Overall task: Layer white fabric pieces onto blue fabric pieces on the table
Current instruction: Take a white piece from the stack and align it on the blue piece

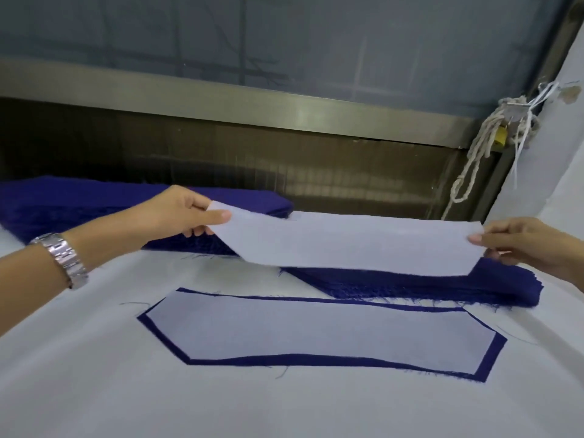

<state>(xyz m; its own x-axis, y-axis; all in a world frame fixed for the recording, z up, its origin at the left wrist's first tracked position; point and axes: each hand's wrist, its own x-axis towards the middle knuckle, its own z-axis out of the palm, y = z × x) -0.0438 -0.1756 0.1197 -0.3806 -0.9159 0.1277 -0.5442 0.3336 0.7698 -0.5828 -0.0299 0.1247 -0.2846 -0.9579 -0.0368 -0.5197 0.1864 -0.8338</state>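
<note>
the left hand (186, 213) and right hand (521, 245) each pinch an end of a long white fabric piece (354, 245), held above a frayed blue fabric stack (442, 287) on the bench (94, 390); its underside is hidden.

hands (177, 213) (524, 245) pinch white piece (354, 245) ends (held flat) | over blue stack (442, 287) | layered pair (319, 335) nearer

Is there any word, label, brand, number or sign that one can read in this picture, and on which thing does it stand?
No readable text anywhere.
The wristwatch: only its metal band shows, no brand visible.
The yellow object among the ropes: too small to show any marking.
The white fabric piece and blue fabric pieces: plain, unprinted.
</note>
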